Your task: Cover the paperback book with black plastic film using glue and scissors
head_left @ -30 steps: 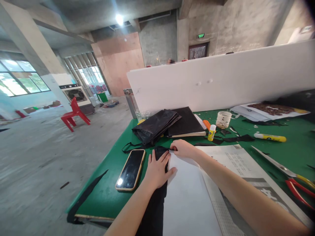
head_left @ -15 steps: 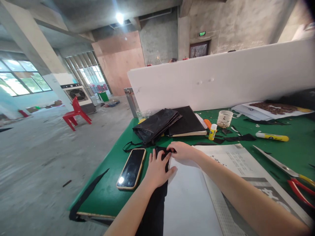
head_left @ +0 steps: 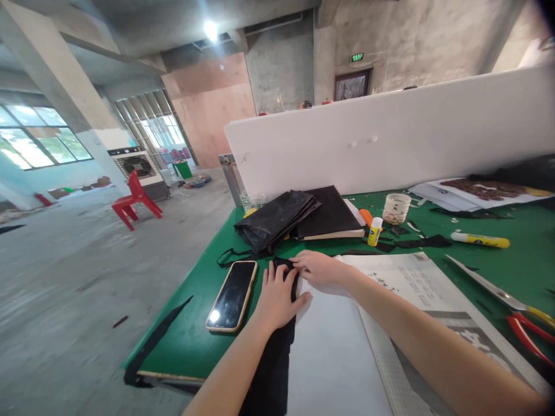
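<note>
My left hand (head_left: 277, 297) lies with its fingers spread on a strip of black sheet (head_left: 271, 370), its thumb resting on the white paper (head_left: 332, 352) alongside. Close by, at the far corner of the paper, my right hand (head_left: 319, 269) has its fingertips pinched on the edge of the black sheet. The sheet runs along the paper's left side; whether it is cloth or plastic I cannot tell. A printed newspaper (head_left: 403, 283) lies partly under the paper. Just left of my left hand is a phone (head_left: 232, 296) in a yellowish case.
Folded black sheeting (head_left: 277, 222) and a black-covered book (head_left: 333, 214) lie beyond my hands. A glue stick (head_left: 375, 232) stands near a clear plastic cup (head_left: 396, 208). Another glue stick (head_left: 481, 240) and open scissors (head_left: 511, 303) are at right. A white board (head_left: 381, 138) rises behind the green table (head_left: 182, 346).
My right hand's fingertips have shifted slightly left along the black edge. My left hand stays nearly where it was, fingers still spread.
</note>
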Action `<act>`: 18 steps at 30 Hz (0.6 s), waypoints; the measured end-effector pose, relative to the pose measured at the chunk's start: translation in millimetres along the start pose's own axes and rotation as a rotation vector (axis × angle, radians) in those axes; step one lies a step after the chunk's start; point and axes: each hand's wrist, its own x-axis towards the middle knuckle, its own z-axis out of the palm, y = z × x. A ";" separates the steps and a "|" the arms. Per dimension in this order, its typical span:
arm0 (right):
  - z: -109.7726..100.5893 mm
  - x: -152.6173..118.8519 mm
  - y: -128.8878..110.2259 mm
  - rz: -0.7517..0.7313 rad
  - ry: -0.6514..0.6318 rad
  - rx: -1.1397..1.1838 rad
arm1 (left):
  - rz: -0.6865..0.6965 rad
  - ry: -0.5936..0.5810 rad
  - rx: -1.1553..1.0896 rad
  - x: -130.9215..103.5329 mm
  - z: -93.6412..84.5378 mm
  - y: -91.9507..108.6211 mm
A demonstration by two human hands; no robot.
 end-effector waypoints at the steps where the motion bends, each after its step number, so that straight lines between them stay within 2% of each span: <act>1: 0.7 0.6 0.5 -0.005 -0.013 -0.009 | -0.002 0.021 -0.007 0.0 0.5 -0.6; 5: 1.1 2.1 -0.6 -0.002 -0.037 -0.051 | 0.005 0.140 0.032 1.4 -2.3 -5.6; 9: -3.8 1.5 -4.9 0.012 -0.050 -0.081 | 0.046 0.214 0.127 11.4 -14.0 -12.8; 13: -7.0 1.7 -8.0 0.053 -0.042 -0.102 | 0.149 0.170 0.202 33.9 -24.8 -21.7; 18: -1.3 5.0 -4.5 0.055 -0.049 -0.130 | 0.268 0.048 0.289 61.8 -27.2 -36.2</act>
